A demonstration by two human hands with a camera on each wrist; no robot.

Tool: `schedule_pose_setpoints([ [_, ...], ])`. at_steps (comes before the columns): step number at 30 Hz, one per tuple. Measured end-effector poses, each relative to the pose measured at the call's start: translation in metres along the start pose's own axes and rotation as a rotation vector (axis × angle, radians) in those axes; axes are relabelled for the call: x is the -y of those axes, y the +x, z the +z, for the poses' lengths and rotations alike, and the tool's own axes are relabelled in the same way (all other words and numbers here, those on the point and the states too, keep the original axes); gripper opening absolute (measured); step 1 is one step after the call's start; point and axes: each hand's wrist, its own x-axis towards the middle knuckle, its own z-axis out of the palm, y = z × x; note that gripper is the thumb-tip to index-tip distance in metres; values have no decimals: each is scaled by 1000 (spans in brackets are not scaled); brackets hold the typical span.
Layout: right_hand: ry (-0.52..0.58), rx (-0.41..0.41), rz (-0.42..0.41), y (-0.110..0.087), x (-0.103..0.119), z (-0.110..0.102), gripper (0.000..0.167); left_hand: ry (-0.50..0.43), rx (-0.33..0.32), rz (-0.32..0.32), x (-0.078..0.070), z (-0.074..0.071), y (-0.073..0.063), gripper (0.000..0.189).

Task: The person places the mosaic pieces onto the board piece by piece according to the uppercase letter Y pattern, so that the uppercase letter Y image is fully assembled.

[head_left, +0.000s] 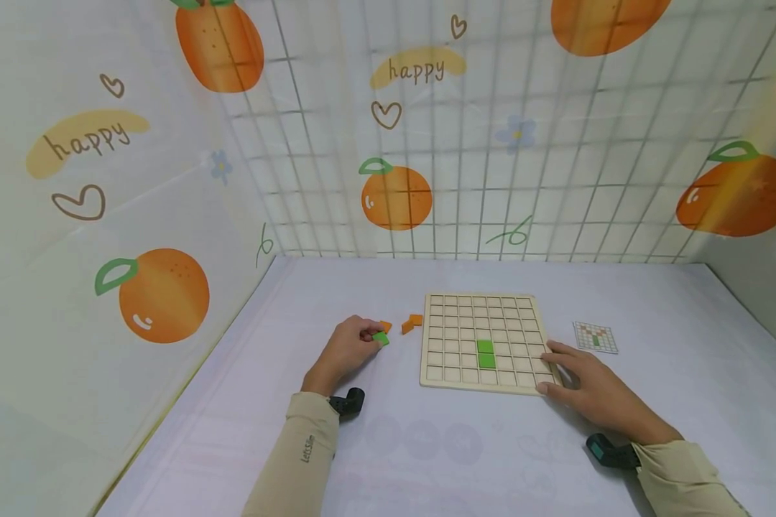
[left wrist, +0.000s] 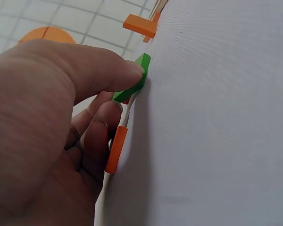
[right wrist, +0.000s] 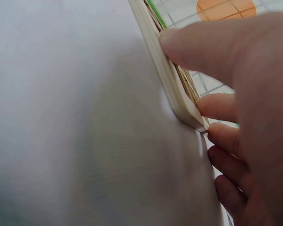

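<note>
My left hand (head_left: 352,345) pinches a small green square tile (left wrist: 131,91) between thumb and fingertips, close over the table left of the board. An orange tile (head_left: 385,327) lies just beyond those fingers, partly hidden by them in the head view. A light wooden board (head_left: 453,323) with a square grid lies flat on the table. Two green tiles (head_left: 486,360) sit in its cells, one behind the other. My right hand (head_left: 585,384) rests at the board's front right corner, thumb on the front rim and fingers along the right side.
Two more orange tiles (head_left: 416,319) lie beside the board's left edge, one leaning on the other. Right of the board is a small printed card (head_left: 596,337) with a coloured grid pattern. A patterned curtain (head_left: 323,179) over a wire grid closes off the table's back.
</note>
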Motion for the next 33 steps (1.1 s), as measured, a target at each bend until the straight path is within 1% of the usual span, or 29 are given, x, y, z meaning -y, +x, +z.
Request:
schedule_pose_setpoints([
  [4, -1, 3, 6, 0, 1, 0, 65, 17, 6, 14, 2, 1, 2, 26],
  [12, 2, 8, 15, 0, -1, 0, 66, -17, -7, 6, 1, 0, 0, 21],
  [18, 10, 5, 10, 0, 1, 0, 66, -67, -58, 3, 0, -1, -2, 17],
  [22, 13, 3, 10, 0, 1, 0, 66, -97, -93, 6, 2, 0, -1, 16],
  [27, 17, 2, 7, 0, 2, 0, 66, -119, -126, 27, 3, 0, 0, 15],
  [33, 11, 1, 5, 0, 2, -1, 66, -161, -152, 25, 3, 0, 0, 13],
])
